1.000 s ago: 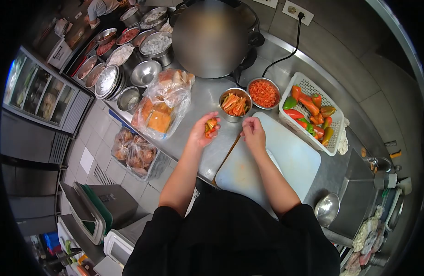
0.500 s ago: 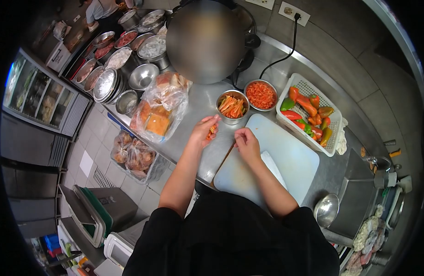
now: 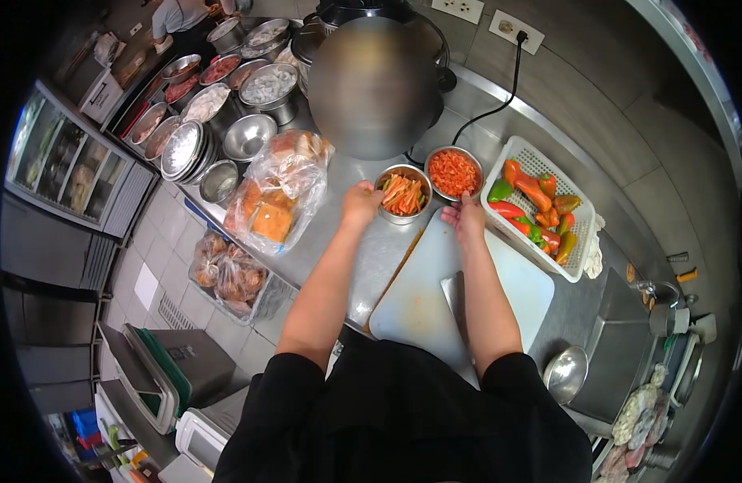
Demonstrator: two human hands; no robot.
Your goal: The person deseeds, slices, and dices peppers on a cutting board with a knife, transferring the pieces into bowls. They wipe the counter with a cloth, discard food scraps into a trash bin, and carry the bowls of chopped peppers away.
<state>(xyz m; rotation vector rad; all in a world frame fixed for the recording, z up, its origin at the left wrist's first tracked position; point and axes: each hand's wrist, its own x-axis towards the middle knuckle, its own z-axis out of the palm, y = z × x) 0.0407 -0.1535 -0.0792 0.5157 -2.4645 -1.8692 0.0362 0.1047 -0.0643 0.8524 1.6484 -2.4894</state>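
Note:
My left hand (image 3: pixel 361 203) is closed at the left rim of a metal bowl (image 3: pixel 404 217) filled with orange-red pepper strips (image 3: pixel 403 193). Beside the neighbouring metal bowl (image 3: pixel 458 199) of diced red pepper (image 3: pixel 454 171), my right hand (image 3: pixel 467 219) has its fingers apart; one fingertip reaches that bowl's near rim. Under my right forearm lies a knife (image 3: pixel 453 294), partly hidden, on the white cutting board (image 3: pixel 411 298). To the right, a white perforated basket (image 3: pixel 581 217) contains several whole red, green and orange peppers (image 3: pixel 535 189).
Bagged orange food (image 3: pixel 272 221) rests left on the steel counter (image 3: pixel 351 282). Metal bowls (image 3: pixel 250 137) crowd the far left. A blurred round area hides the back middle. An empty bowl (image 3: pixel 566 375) sits by the sink (image 3: pixel 624 354). Another person (image 3: pixel 177 20) stands far left.
My left hand, which held pepper pieces, has moved up to the strips bowl's rim. My right hand has gone forward and right from above the board to the diced-pepper bowl. The knife shows more.

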